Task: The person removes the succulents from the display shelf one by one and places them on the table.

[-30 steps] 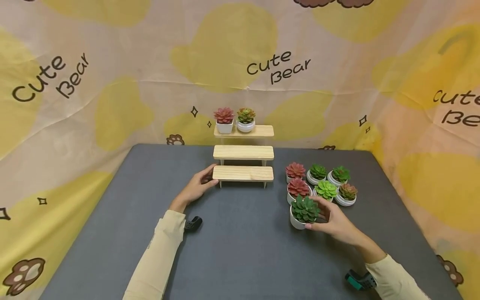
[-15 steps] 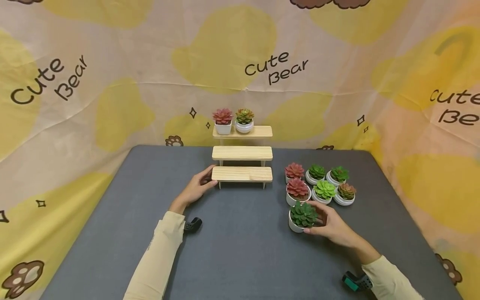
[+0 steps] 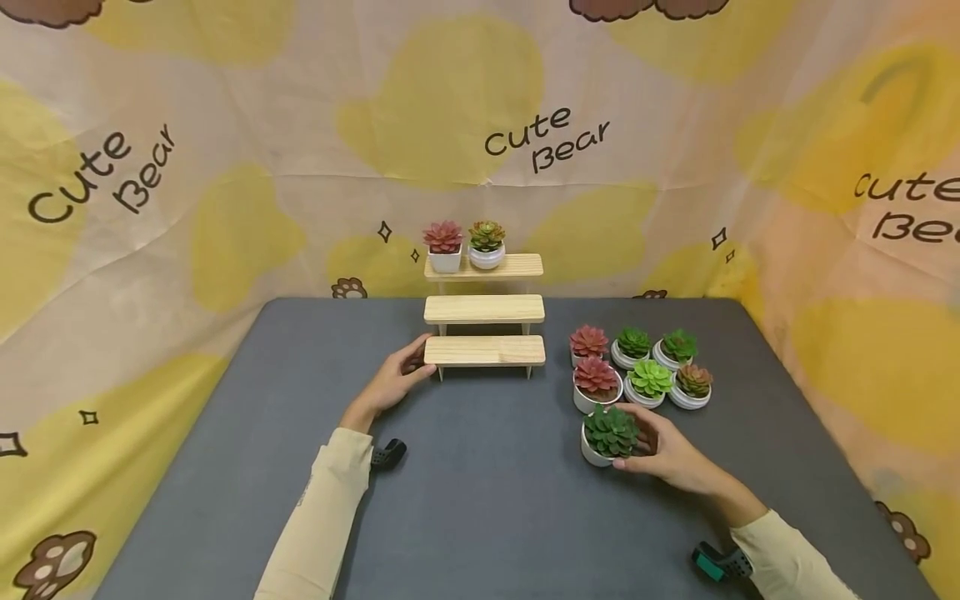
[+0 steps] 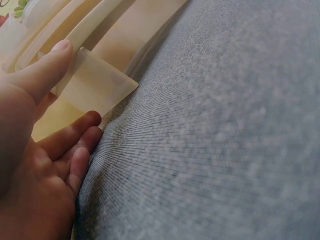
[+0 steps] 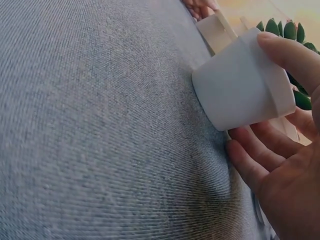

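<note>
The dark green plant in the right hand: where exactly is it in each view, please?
Head view: the dark green plant is right of centre, below the middle.
Left wrist view: not in it.
Right wrist view: upper right, partly behind its white pot.
Shared landmark: the wooden stand, visible in all three.

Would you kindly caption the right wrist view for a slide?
Right hand gripping a tapered white pot holding a green succulent, a grey, textured tabletop filling the frame's left.

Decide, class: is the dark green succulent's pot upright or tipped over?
Upright: in the head view the leaves top the white pot; the right wrist view shows its base toward the grey tabletop.
</note>
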A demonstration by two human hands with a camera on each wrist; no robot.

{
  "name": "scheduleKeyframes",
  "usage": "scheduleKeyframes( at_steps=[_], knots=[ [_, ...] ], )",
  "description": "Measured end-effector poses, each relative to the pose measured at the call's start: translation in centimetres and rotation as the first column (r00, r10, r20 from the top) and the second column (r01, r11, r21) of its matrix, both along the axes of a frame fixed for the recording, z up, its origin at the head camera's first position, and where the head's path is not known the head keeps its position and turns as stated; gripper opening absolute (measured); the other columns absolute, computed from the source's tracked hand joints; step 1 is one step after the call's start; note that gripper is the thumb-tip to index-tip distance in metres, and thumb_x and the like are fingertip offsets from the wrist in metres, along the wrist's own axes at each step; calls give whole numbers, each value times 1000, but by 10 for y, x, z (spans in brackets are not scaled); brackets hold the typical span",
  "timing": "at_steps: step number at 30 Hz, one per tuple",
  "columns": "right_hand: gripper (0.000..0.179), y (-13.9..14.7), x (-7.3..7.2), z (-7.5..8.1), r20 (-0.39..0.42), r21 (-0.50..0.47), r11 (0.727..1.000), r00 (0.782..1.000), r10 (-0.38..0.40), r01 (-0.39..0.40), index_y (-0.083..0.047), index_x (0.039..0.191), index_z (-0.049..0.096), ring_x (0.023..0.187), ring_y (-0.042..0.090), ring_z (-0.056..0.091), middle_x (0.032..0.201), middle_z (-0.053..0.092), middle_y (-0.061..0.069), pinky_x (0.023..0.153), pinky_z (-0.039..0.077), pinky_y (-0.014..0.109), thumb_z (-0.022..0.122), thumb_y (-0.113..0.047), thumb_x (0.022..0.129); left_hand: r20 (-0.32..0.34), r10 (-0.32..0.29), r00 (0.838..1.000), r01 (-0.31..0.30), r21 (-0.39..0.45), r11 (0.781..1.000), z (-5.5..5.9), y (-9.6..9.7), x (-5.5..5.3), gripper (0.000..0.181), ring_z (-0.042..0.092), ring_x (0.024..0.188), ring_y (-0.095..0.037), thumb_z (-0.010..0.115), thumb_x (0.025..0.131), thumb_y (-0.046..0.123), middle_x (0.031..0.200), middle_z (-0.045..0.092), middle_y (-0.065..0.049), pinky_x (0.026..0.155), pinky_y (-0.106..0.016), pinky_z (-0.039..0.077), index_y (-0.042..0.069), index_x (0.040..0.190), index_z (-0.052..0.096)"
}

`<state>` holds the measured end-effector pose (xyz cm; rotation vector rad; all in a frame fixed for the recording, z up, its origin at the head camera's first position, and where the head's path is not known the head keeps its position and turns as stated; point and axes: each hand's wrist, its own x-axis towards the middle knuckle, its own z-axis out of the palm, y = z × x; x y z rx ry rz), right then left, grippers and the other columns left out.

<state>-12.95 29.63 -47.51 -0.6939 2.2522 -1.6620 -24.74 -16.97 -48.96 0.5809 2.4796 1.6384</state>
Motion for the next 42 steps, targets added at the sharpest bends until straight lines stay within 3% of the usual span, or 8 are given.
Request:
scheduleKeyframes(
  at_steps=[9,18,23,28,38,42],
  knots=[
    [70,0,0,1,-10,20,1000,1000,-1,1,7,147,40,114,-4,61,131,56,-21,93,52,17,76,1,86,2,-4,1000,4,11,1000,-3,0,1,66,54,130,-44,61,102,11,147,52,-28,108,-57,42,0,158,29],
    [72,14,4,12,-44,64,998,999,-10,13,-1,151,40,129,-14,47,147,49,-8,102,42,11,75,-1,88,3,17,1000,-17,2,1000,-7,-1,4,66,55,130,-43,61,102,12,147,52,-27,109,-54,43,0,158,30],
    [68,23,4,31,-149,-14,999,988,37,-40,15,147,35,129,-4,54,145,55,-8,104,44,13,67,15,87,3,2,1000,-2,8,1000,-7,1,2,65,55,130,-42,60,102,12,147,52,-27,109,-53,44,0,158,30],
    [66,21,-6,58,-250,-39,998,967,43,-54,19,144,35,131,1,56,145,55,-11,105,43,12,66,19,85,3,10,1000,-10,21,1000,-5,0,1,65,54,130,-44,60,102,11,147,51,-29,109,-57,42,0,158,30],
    [57,6,-29,94,-297,-46,997,954,39,-55,15,142,41,128,0,58,140,58,-13,105,44,13,62,18,89,22,11,1000,-11,20,1000,-2,0,4,66,54,130,-43,61,102,13,148,51,-28,109,-57,42,1,159,30],
    [52,-3,-40,106,-276,-16,999,961,23,-28,11,143,43,126,0,59,137,59,-14,103,46,14,60,13,94,23,5,1000,-5,29,1000,0,0,1,66,54,130,-43,60,102,12,148,51,-28,109,-57,41,2,159,29]
  ],
)
